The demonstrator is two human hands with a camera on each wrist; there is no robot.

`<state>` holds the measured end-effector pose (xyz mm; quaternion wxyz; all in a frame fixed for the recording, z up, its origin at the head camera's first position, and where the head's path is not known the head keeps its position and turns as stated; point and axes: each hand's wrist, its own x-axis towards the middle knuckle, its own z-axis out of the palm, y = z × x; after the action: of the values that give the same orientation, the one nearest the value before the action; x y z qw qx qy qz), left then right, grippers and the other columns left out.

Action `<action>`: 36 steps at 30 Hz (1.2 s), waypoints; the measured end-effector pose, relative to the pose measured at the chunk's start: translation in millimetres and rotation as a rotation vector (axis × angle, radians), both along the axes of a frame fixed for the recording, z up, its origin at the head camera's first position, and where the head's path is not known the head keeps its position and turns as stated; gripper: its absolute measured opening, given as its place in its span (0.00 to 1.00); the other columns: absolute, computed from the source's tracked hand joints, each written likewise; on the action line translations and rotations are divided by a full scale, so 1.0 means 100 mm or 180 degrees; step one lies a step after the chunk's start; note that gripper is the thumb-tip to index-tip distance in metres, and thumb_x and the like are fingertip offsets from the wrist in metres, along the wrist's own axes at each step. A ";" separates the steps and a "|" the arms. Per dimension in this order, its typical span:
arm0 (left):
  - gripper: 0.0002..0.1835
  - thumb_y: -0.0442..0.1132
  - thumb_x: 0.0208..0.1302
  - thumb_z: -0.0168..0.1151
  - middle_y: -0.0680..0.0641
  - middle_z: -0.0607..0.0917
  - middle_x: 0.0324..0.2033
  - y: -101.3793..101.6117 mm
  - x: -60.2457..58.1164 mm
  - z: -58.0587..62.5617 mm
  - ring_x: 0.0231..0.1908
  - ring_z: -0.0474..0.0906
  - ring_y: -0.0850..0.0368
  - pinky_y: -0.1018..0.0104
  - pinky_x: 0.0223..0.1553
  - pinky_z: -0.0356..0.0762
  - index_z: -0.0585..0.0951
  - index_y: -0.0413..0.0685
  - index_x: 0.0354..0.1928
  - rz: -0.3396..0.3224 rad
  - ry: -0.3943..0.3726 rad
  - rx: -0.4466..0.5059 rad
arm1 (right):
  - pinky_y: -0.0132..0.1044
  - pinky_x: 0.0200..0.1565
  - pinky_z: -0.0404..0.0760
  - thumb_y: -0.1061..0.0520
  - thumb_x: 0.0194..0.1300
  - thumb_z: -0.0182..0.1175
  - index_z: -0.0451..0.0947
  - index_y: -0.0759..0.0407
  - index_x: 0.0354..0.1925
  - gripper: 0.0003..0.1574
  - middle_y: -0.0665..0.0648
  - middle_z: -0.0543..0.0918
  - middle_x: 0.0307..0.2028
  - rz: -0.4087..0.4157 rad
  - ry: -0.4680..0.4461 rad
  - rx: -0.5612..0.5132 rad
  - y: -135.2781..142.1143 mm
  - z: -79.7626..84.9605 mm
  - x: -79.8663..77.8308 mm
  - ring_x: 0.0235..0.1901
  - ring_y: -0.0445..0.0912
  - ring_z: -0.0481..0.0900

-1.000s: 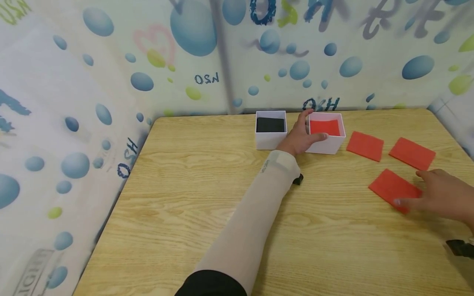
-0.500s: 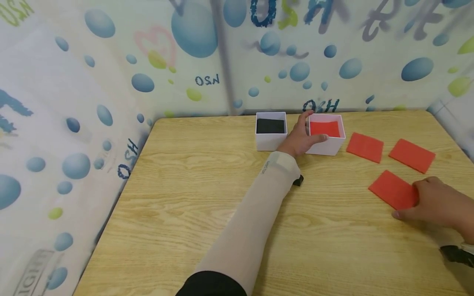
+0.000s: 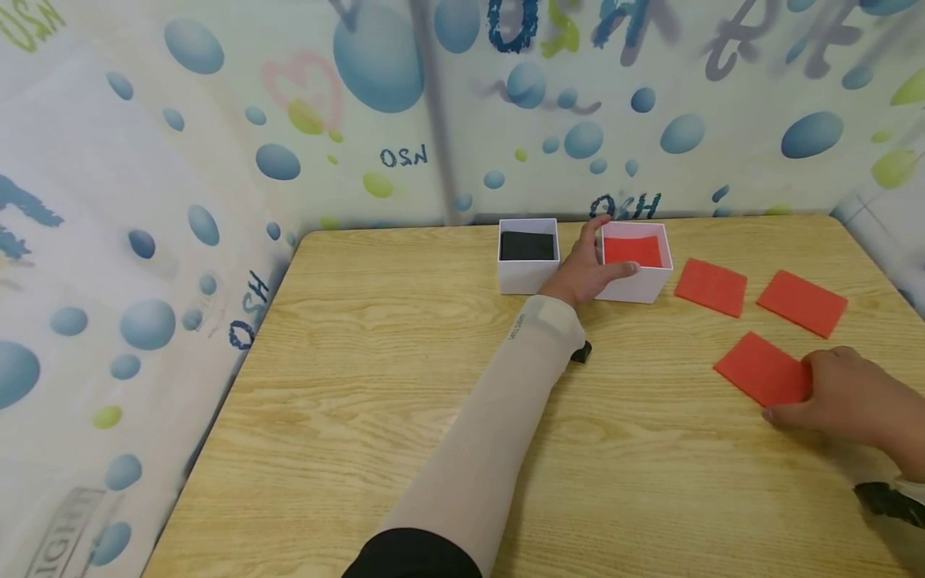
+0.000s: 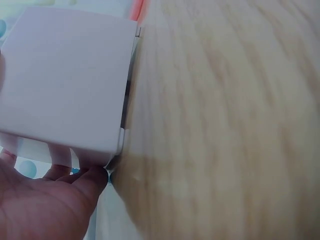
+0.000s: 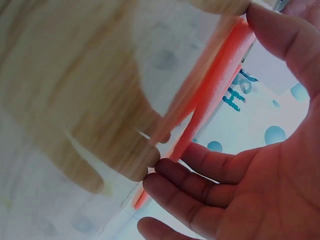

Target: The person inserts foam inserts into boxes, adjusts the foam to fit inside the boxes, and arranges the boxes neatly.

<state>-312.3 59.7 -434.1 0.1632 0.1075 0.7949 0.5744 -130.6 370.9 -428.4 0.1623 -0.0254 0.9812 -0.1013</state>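
Note:
My left hand (image 3: 581,269) grips the right-hand white box (image 3: 632,285) by its side, thumb over the front rim. Red sheets (image 3: 633,251) show inside that box. In the left wrist view the white box (image 4: 67,75) fills the upper left, with the fingers of my left hand (image 4: 47,205) along its side. On the right of the table my right hand (image 3: 853,393) holds a thin red rectangular sheet (image 3: 762,369) between thumb and fingers. In the right wrist view this red sheet (image 5: 215,82) spans from thumb to fingertips, close over the wood.
A second white box (image 3: 528,278) holding black sheets (image 3: 527,246) stands left of the gripped box. Two more red sheets lie flat, one red sheet (image 3: 711,286) beside the box and another red sheet (image 3: 802,303) further right. A patterned wall (image 3: 477,112) borders the wooden table (image 3: 325,385).
My right hand has come down onto the nearest red sheet and taken hold of it, and the sheet has shifted slightly left. My left hand stays on the box.

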 end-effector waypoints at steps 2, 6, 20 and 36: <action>0.49 0.49 0.67 0.74 0.55 0.73 0.69 0.00 0.00 0.00 0.60 0.73 0.58 0.55 0.66 0.77 0.54 0.81 0.80 0.0003 -0.0002 0.0000 | 0.45 0.30 0.77 0.39 0.52 0.79 0.65 0.89 0.43 0.56 0.74 0.74 0.32 -0.0029 0.0033 -0.0039 0.00 0.00 0.00 0.31 0.59 0.74; 0.49 0.48 0.66 0.75 0.56 0.74 0.69 0.00 0.00 -0.01 0.59 0.73 0.59 0.55 0.66 0.78 0.54 0.80 0.80 0.0010 -0.0003 0.0012 | 0.44 0.29 0.76 0.42 0.50 0.80 0.63 0.91 0.45 0.57 0.73 0.75 0.31 -0.0102 0.0068 -0.0110 0.01 0.01 -0.01 0.29 0.58 0.75; 0.49 0.47 0.67 0.75 0.55 0.75 0.68 0.00 0.00 0.00 0.58 0.75 0.59 0.56 0.65 0.78 0.54 0.77 0.81 -0.0007 -0.0021 0.0083 | 0.53 0.31 0.82 0.53 0.45 0.80 0.50 0.97 0.62 0.69 0.89 0.68 0.43 -0.0359 0.0292 -0.0325 0.00 0.03 -0.01 0.36 0.69 0.75; 0.49 0.47 0.66 0.74 0.54 0.75 0.65 -0.01 0.00 0.00 0.56 0.74 0.59 0.57 0.61 0.80 0.54 0.78 0.80 -0.0022 -0.0006 0.0048 | 0.39 0.26 0.82 0.68 0.65 0.65 0.34 0.90 0.74 0.60 0.91 0.65 0.55 -0.0470 0.0423 -0.1220 0.02 0.02 -0.01 0.39 0.69 0.82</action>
<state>-312.1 59.0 -434.2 0.1651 0.1109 0.7900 0.5800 -131.8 372.7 -426.9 0.0816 0.0095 0.9517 -0.2958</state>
